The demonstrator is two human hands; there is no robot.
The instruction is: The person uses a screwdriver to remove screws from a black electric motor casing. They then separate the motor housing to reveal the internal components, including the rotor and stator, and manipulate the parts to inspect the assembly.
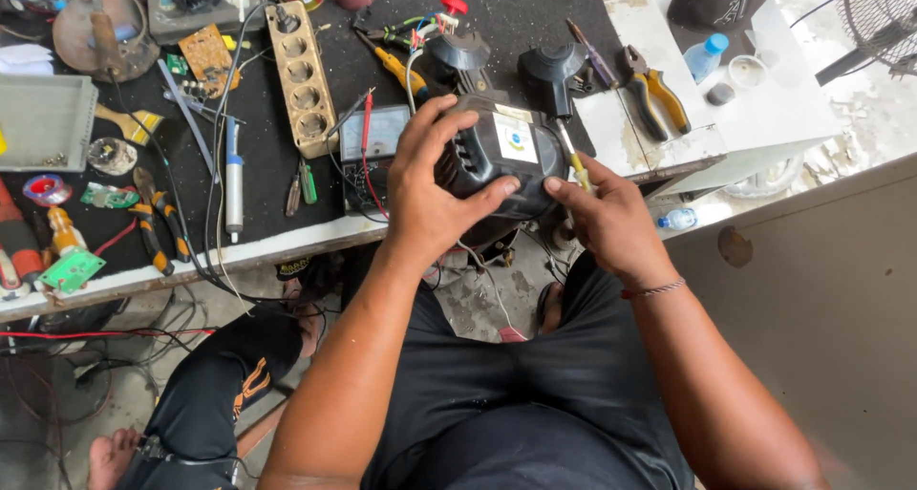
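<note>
My left hand [430, 189] grips a black plastic motor housing [506, 151] from the left side, thumb along its lower edge. The housing carries a white label and sits at the bench's front edge, above my lap. My right hand [607, 213] holds a yellow-handled screwdriver [571, 160] whose tip meets the housing's right side. Behind the housing lie two black plastic parts [549, 70] and a bundle of coloured wires with a red knob [454, 5].
A black-topped workbench [277, 165] holds a beige power strip [301, 77], an analogue multimeter [382, 132], pliers [153, 218], yellow-handled pliers [659, 94], circuit boards and screwdrivers. A white table [764, 108] at right carries a bottle and a cap. A fan stands far right.
</note>
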